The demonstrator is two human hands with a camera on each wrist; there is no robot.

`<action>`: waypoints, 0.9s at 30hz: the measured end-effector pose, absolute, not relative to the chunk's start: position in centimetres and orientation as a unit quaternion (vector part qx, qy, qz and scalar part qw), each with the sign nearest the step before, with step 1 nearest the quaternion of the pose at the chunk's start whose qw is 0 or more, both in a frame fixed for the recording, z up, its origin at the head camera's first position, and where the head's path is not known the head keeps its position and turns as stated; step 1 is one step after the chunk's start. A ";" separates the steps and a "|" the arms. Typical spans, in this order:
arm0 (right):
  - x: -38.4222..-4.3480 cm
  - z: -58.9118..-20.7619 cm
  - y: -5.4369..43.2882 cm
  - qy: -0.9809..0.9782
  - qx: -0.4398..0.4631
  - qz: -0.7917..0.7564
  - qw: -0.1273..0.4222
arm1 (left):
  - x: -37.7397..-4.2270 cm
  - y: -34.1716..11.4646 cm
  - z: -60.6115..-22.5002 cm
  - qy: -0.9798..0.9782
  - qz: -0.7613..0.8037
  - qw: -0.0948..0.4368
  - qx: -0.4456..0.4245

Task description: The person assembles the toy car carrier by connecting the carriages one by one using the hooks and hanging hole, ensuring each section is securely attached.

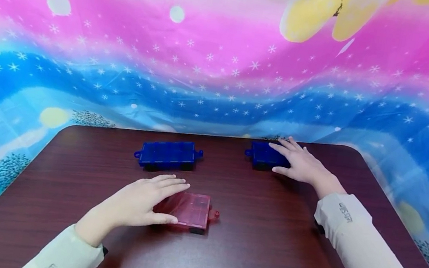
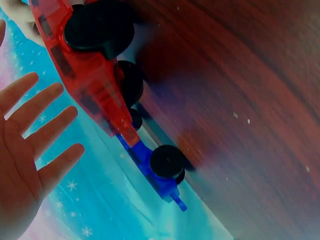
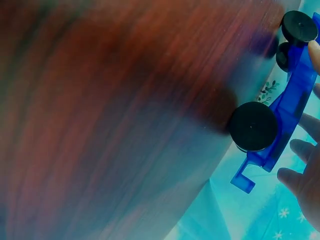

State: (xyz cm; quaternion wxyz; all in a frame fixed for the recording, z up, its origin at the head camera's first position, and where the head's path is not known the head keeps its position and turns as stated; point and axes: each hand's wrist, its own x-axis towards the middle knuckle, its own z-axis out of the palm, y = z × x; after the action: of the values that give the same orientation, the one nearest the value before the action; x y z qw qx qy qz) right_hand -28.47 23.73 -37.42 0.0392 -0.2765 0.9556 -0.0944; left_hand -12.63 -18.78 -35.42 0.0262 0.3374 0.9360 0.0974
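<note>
An indoor tabletop nook, closed in by a brightly printed cloth (image 1: 159, 57) that hangs behind the surface (image 1: 262, 264) and along both its sides; whether this is a home, a classroom or a studio cannot be told. The cloth's pink and blue bands, white snowflakes and big yellow shapes give it the look of a child's room, while the dark wood-grain surface with rounded corners suggests ordinary furniture.
</note>
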 end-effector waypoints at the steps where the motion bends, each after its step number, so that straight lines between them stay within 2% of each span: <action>1: -28.6 -37.4 23.7 0.955 -0.278 -0.096 0.040 | -12.6 -18.7 -35.5 0.936 0.098 0.030 0.336; 6: -29.0 -37.3 23.6 0.950 -0.287 -0.112 0.048 | -12.6 -18.3 -35.8 0.937 0.105 0.048 0.330; 20: -30.0 -37.5 22.5 0.948 -0.272 -0.144 0.085 | -13.3 -18.1 -36.5 0.936 0.092 0.047 0.336; 27: -30.5 -37.7 22.7 0.949 -0.264 -0.150 0.080 | -13.6 -18.0 -36.4 0.937 0.090 0.059 0.333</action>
State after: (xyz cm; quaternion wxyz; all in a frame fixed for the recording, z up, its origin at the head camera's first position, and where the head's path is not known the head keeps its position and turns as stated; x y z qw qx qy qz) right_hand -30.47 22.70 -37.72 0.0799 -0.2638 0.9495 -0.1502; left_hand -13.61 -18.02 -36.36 0.0593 0.3333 0.9366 0.0901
